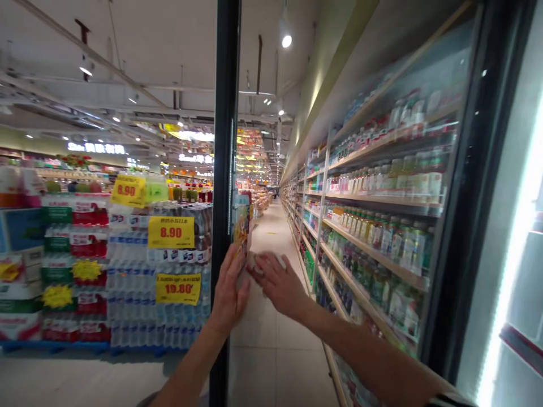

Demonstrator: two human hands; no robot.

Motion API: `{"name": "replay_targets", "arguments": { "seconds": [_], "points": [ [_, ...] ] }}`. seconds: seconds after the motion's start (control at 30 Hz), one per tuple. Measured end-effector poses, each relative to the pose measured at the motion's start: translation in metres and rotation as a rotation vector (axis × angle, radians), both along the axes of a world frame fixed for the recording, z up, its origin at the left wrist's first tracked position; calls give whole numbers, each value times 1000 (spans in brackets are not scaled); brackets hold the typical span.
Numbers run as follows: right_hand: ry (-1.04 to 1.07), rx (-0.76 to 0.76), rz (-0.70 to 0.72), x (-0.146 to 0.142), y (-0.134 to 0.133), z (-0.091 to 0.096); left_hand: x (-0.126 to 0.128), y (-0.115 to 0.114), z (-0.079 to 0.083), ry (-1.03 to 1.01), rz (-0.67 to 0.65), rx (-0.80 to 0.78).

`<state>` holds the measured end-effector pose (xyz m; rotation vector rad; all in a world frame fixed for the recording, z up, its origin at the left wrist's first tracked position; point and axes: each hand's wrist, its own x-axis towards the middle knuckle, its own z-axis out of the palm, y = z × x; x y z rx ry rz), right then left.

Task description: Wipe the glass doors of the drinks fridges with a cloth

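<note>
The dark upright bar point(224, 141) is standing between the stacked drink packs point(131, 305) on its left and the shelves of bottles point(377, 198) on its right. The person's left hand point(229, 288) is overlapping the bar's lower half, its fingers stretching upward side by side, the thumb standing apart — whether they are pressing on the bar, I cannot tell. The right hand point(278, 280) is reaching in just right of the bar, near the left one, its blurred fingers lying nearly together and pointing toward the bar, thumb lifting away. Yellow price signs point(171, 232) are hanging left of the bar; the pale aisle floor point(271, 226) is running away to its right — beyond the hands.
</note>
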<state>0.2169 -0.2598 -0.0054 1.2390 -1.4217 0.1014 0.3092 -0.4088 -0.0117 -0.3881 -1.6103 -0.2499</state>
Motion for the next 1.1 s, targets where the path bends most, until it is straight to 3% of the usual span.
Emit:
{"name": "replay_targets", "arguments": {
  "seconds": [0.03, 0.1, 0.23, 0.3, 0.37, 0.47, 0.53, 0.6, 0.73, 0.8, 0.87, 1.0, 1.03, 1.1],
  "points": [
    [52, 45, 25, 0, -1, -8, 1, -2, -1, -11, 0, -25],
    [113, 41, 29, -4, -2, 1, 1, -6, -2, -31, 9, -58],
    [-11, -290, -95, -14, 0, 75, -2, -9, -1, -23, 43, -99],
    [-61, -347, -125, -16, 1, 96, -5, -8, 0, -19, 75, -129],
    [-53, -255, -115, -14, 3, 84, -8, -7, 1, -17, 116, -151],
    [46, 0, -47, -10, 11, 33, -10, -6, 1, -1, 158, -159],
    [126, 120, -9, -11, 15, 13, -11, -7, 0, 2, 182, -157],
    [125, 87, -43, -15, 18, 23, -13, -8, 0, -3, 213, -167],
    [-34, -294, -176, -28, 25, 93, -20, -5, 0, 8, 307, -174],
    [-80, -353, -181, -32, 32, 105, -26, -1, 1, 6, 366, -144],
    [-88, -300, -170, -32, 41, 86, -31, 4, 1, 1, 418, -107],
    [14, -110, -121, -29, 58, 25, -38, 11, 1, -7, 490, -84],
    [33, -85, -120, -31, 60, 21, -40, 12, 0, -8, 502, -87],
    [32, -146, -143, -36, 64, 32, -42, 12, 0, -3, 519, -89]
  ]
}}
